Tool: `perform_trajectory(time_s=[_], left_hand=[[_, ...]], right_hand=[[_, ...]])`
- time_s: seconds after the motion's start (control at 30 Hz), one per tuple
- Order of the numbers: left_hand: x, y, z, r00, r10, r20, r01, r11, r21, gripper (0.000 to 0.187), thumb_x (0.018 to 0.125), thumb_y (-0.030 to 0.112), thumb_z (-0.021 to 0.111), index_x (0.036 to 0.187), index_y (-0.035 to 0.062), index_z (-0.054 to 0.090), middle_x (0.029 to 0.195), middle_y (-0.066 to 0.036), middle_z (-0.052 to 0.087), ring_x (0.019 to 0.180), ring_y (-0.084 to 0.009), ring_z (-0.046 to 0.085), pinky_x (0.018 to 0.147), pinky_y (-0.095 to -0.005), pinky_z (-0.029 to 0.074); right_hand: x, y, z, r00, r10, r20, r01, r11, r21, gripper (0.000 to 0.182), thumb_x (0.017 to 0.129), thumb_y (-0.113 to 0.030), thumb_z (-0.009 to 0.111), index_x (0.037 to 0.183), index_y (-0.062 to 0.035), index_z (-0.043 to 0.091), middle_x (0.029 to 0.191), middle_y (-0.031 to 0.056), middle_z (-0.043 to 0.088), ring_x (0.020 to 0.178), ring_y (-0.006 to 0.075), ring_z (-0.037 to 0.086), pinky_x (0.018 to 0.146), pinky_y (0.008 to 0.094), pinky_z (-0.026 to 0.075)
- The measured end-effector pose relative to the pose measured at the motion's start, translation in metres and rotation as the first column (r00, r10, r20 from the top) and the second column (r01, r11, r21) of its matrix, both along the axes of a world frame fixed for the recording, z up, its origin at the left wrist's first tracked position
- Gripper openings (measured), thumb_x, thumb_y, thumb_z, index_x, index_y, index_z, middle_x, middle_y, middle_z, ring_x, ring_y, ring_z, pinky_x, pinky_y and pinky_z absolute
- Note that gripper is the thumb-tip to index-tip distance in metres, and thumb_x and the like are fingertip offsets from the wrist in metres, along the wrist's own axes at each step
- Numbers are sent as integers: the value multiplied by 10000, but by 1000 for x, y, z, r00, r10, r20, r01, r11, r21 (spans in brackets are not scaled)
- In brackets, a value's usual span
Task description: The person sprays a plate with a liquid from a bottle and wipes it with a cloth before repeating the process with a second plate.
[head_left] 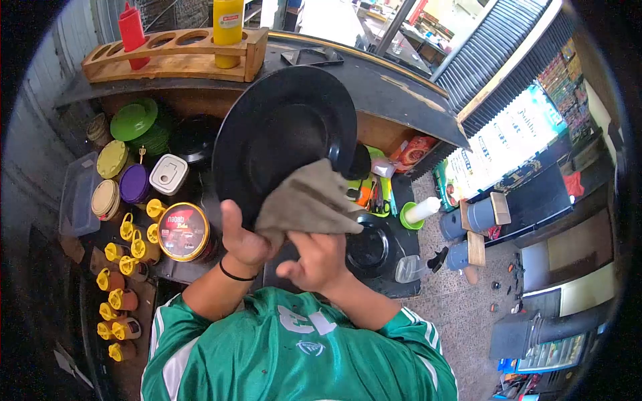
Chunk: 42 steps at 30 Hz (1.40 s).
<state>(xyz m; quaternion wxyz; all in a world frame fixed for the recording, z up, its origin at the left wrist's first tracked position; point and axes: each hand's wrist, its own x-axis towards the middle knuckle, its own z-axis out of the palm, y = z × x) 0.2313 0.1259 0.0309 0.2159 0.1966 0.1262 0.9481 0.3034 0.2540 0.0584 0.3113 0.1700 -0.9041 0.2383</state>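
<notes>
Left hand gripped the lower rim of a large black plate, held tilted up above the worktop. Right hand clutched a grey-brown cloth pressed against the plate's lower face. Below: a second black plate on the worktop, a red-lidded tin just left, yellow-capped bottles further left.

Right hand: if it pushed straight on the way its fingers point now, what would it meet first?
The right hand is already pressed into the grey cloth; going further up and away it would meet the black plate behind the cloth, though the depth is hard to judge.
</notes>
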Motion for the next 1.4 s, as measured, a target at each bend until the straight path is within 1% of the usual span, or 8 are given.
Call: perform_trajectory(time_s=[0.07,0.33,0.6,0.77,0.93,1.1,1.33,1.4], left_hand=[[-1,-6,25,971,187,-152,-224,933,-282,1039,904,857,375,1546,41,423,1570,-167,466,1415,-363,481,1166,-519,407],[19,17,-7,708,339,-620,-563,800,-205,898,1013,597,545,1559,-79,316,1557,-206,443,1420,-263,471,1183,-389,350],[32,21,-22,646,342,-683,-664,693,-281,1063,877,556,780,1590,-21,243,1607,-183,361,1501,-273,352,1223,-411,272],[17,-4,-29,951,141,-275,-269,816,-511,1494,491,766,903,1588,-3,244,1562,-142,389,1445,-269,396,1213,-437,309],[9,-16,-5,996,54,-78,-75,948,-308,1325,681,953,580,1574,8,325,1578,-180,427,1427,-317,465,1211,-456,349],[-2,-9,12,968,251,13,-251,968,-11,987,921,828,407,1599,113,351,1594,-144,441,1410,-345,495,1171,-508,416],[18,2,19,994,110,2,-110,991,76,1035,881,859,442,1621,149,302,1617,-130,406,1422,-353,478,1183,-514,406],[26,11,10,977,213,4,-208,956,-206,1197,810,919,479,1644,105,209,1644,-149,335,1487,-320,384,1235,-478,309]], right_hand=[[-3,12,-9,998,-66,-3,66,998,19,885,949,-798,366,1233,-34,712,1266,229,665,1240,461,594,1103,585,381],[-41,52,-9,919,-376,116,374,927,39,1242,826,-912,394,1400,189,359,1316,436,474,1244,611,460,1079,626,340],[-57,31,8,974,100,-201,-127,984,-124,1158,847,-894,435,1407,120,440,1439,345,454,1356,539,428,1161,552,302],[-33,10,2,896,437,-79,-444,881,-162,782,1022,-661,377,1210,32,686,1313,271,621,1248,491,566,1103,557,392],[-10,16,2,871,487,-63,-491,862,-126,687,932,-623,615,1151,19,720,1195,230,691,1158,454,641,1056,542,450],[-11,32,-10,976,68,-207,-90,991,-97,475,852,-424,781,1055,3,740,1129,186,719,1111,413,670,1032,534,467],[-32,53,12,954,-189,-234,158,977,-145,275,953,-179,675,1112,43,694,1125,228,701,1108,452,635,1035,527,431],[-35,42,21,967,-120,-224,114,993,-41,267,981,-138,630,1136,79,648,1089,266,690,1042,482,638,969,547,461]])
